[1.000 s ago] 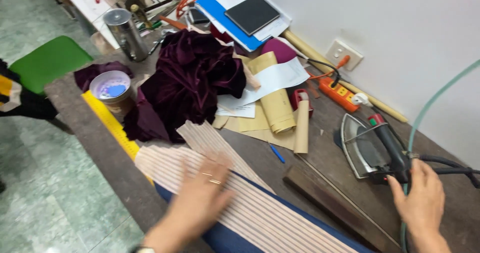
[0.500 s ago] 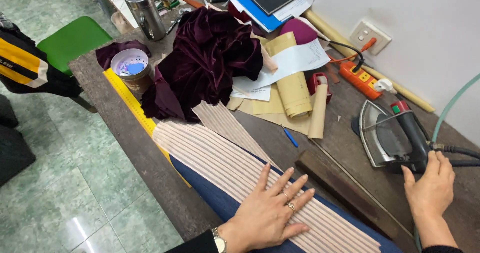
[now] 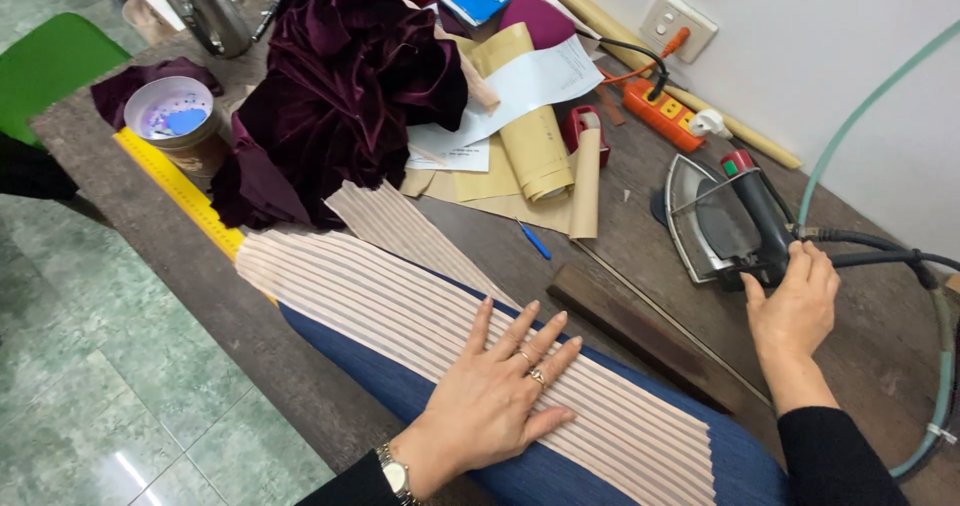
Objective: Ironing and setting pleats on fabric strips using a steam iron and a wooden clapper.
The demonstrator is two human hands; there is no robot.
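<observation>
grey and worn, the worktable [image 3: 150, 266] runs along a pale wall, with green tiled floor off its near edge. the left hand [image 3: 490, 396] lies flat and open on the pleated striped fabric [image 3: 400, 316], fingers spread, gripping nothing, only pressing the folds down. that fabric sits on a blue padded board [image 3: 420, 396] at the near edge of the table, just in front of the person. the right hand [image 3: 795, 306] rests at the rear of the steam iron's [image 3: 725, 221] dark handle; whether its fingers are actually closed around it cannot be told. the iron stands on its rest, well apart from the fabric.

judged from this, the pleats are laid and held, but pressing has not begun, since the iron is not on the cloth.

room is tight: a dark wooden bar [image 3: 640, 336] lies between iron and fabric, a green hose [image 3: 860, 116] and black cable trail beside the right hand, and a yellow ruler [image 3: 175, 186] lines the near edge. the far side is crowded with purple velvet [image 3: 340, 86], rolled brown paper [image 3: 535, 141] and a metal can [image 3: 205, 6].
</observation>
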